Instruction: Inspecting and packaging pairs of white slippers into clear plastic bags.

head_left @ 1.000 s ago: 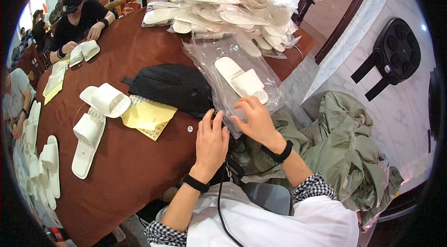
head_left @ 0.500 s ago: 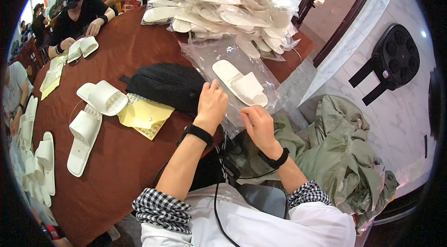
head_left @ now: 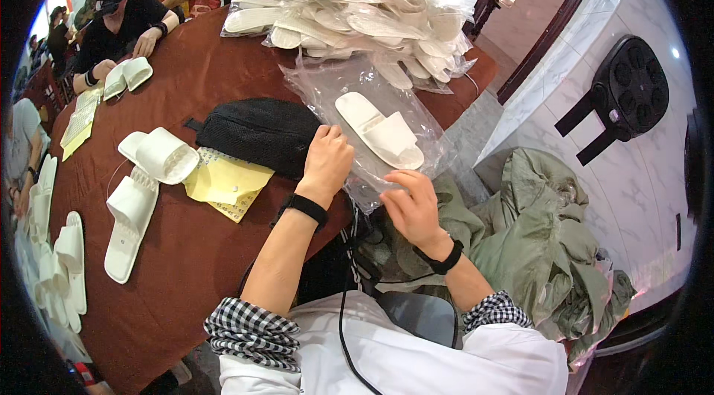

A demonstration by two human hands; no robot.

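A single white slipper [head_left: 379, 129] lies inside or under a large clear plastic bag [head_left: 433, 125] at the table's right edge. My left hand [head_left: 327, 162] is closed at the bag's left edge, fingers curled down on the plastic beside a black mesh pouch [head_left: 256, 135]. At the bag's near edge, just below the slipper's strap end, my right hand [head_left: 414, 207] has its thumb and fingers apart. Its fingertips are close to the plastic; whether they touch it I cannot tell. Two more white slippers [head_left: 132, 224] lie to the left, one overlapping the other, next to yellow sticker sheets [head_left: 230, 185].
A tall heap of bagged white slippers [head_left: 357, 15] fills the table's far side. Several slippers [head_left: 71, 254] line the left edge. Across the brown-covered table [head_left: 201, 268], a person in black [head_left: 123, 30] handles a slipper pair. Green sacks [head_left: 535, 246] slump at right, below a wall-mounted black stool [head_left: 632, 90].
My right hand's fingers have spread from a pinch at the bag's near edge. My left hand stays closed at the bag's left side, and the whole view has shifted slightly.
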